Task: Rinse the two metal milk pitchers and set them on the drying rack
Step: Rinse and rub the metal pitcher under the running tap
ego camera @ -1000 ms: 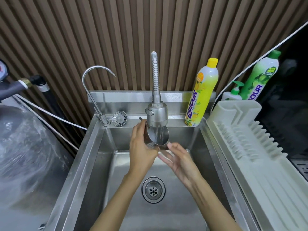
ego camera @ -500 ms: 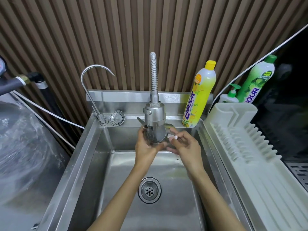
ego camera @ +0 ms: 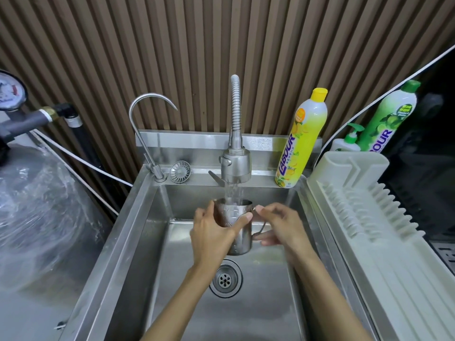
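- Stainless steel fills the middle of the view: a deep sink (ego camera: 138, 242) with a round drain (ego camera: 225, 278) at its floor, and one metal milk pitcher (ego camera: 237, 230) held upright above that drain.
- The pitcher sits directly under the flexible spray faucet (ego camera: 235, 163), and a stream of water (ego camera: 233, 193) falls from the spray head into its open mouth.
- The left hand (ego camera: 211, 236) wraps the pitcher's body from the left, thumb laid across the front wall and the other fingers curled round the far side.
- The right hand (ego camera: 283, 227) is at the pitcher's handle (ego camera: 261, 228) on the right; its thumb and forefinger pinch near the rim end of the handle, while the lower fingers lie loosely extended just beneath the loop.
- Only this one pitcher shows in the view.
- A white plastic drying rack (ego camera: 369, 217) lies just right of the sink with nothing standing on it.
- A yellow dish-soap bottle (ego camera: 302, 141) stands on the sink's back ledge, right of the faucet.
- A green bottle (ego camera: 389, 119) and a small pump bottle (ego camera: 347, 141) stand behind the rack.
- A slim gooseneck tap (ego camera: 145, 129) rises at the back left corner, with a round sink strainer (ego camera: 180, 171) propped beside it on the ledge.
- Clear plastic wrap (ego camera: 37, 212) covers the surface to the left of the sink.
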### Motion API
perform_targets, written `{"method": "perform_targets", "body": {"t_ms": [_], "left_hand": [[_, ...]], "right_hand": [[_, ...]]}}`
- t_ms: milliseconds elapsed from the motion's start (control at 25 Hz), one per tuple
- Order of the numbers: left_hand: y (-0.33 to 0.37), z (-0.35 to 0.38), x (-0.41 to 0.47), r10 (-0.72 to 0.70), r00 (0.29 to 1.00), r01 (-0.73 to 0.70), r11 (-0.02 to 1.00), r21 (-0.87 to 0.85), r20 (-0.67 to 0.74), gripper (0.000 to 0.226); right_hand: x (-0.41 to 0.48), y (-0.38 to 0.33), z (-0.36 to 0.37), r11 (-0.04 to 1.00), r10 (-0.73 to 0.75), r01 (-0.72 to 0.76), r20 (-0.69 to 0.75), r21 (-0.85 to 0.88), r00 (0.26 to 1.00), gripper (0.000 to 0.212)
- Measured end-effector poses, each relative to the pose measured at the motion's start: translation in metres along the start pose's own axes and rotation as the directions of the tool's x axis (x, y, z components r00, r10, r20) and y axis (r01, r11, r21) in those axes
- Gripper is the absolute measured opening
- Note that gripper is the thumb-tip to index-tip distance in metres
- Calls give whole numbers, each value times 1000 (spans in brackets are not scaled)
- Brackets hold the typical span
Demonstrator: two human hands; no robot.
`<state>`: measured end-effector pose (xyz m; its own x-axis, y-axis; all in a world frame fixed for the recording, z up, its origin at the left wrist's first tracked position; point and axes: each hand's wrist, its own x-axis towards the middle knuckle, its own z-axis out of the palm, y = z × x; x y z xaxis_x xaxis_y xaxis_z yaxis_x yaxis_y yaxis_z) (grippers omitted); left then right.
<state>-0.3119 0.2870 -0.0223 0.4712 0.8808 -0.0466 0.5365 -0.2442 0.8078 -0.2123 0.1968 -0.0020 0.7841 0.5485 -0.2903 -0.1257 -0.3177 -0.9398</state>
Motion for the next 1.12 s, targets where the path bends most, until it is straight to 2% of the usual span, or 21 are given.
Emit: {"method": "perform_targets", "body": {"t_ms": [40,80,120,160,200,280,360,440,520,600,640,720,760,800,880,920,960,1000,1040,1080,1120], "left_hand": [[-2,5,2,-38,993,58,980,-192,109,71],[-3,9,6,-56,974,135,923,-360,220,68],[-4,15,10,-60,954,197,865,-461,295,67],[-5,20,16,-40,949,207,828,-522,313,66],[-4,22,21,-13,963,167,813,-557,270,66],[1,19,30,61,993,10,821,-571,105,77],[9,8,26,156,985,-173,870,-462,-75,85],[14,-4,16,246,949,-292,921,-258,-196,83],[20,-14,4,268,935,-270,963,22,-235,85],[21,-18,2,205,957,-159,963,220,-206,90],[20,-17,3,145,974,-100,964,244,-171,89],[15,-12,6,50,994,-34,987,156,-100,77],[12,-8,7,19,999,-17,999,31,-45,67],[8,-4,8,-12,999,17,990,-138,34,55],[4,3,12,-60,972,148,909,-391,228,44],[2,6,16,-51,958,181,871,-456,282,48],[1,9,22,-42,960,177,858,-483,278,56],[1,12,27,-13,971,138,849,-511,240,67],[3,12,32,15,985,78,854,-515,174,78],[5,11,35,54,994,0,870,-494,95,88],[7,8,35,102,995,-83,895,-438,21,91]], "right_hand": [[0,-8,-5,970,-104,83,-79,-231,991,20],[0,-13,-7,878,-223,144,-123,-457,967,20],[-2,-14,-6,783,-336,194,-139,-591,932,17],[-2,-12,-4,754,-408,247,-138,-609,903,14],[-2,-8,-1,800,-436,319,-126,-508,891,14],[3,5,5,933,-360,359,-65,-20,931,18],[9,20,13,871,-254,189,86,454,963,17],[10,30,24,764,-153,-35,234,644,960,11],[7,31,28,771,-100,-113,294,627,950,9],[3,22,23,866,-45,-95,264,491,963,12],[4,16,19,917,-13,-79,226,391,974,14],[7,-2,6,990,1,-16,101,143,995,18],[6,-13,-1,999,-44,44,20,-11,999,19],[6,-23,-6,977,-115,105,-45,-185,992,19],[1,-30,-8,820,-304,209,-96,-533,948,16],[-3,-29,-6,741,-387,241,-104,-627,916,12],[-5,-24,-4,726,-436,282,-102,-627,894,9],[-5,-18,-1,797,-441,335,-105,-502,892,9],[-3,-11,2,903,-385,350,-109,-250,916,13],[0,-3,6,953,-295,299,-76,50,952,18],[4,6,9,930,-206,199,-8,309,978,21]]}}
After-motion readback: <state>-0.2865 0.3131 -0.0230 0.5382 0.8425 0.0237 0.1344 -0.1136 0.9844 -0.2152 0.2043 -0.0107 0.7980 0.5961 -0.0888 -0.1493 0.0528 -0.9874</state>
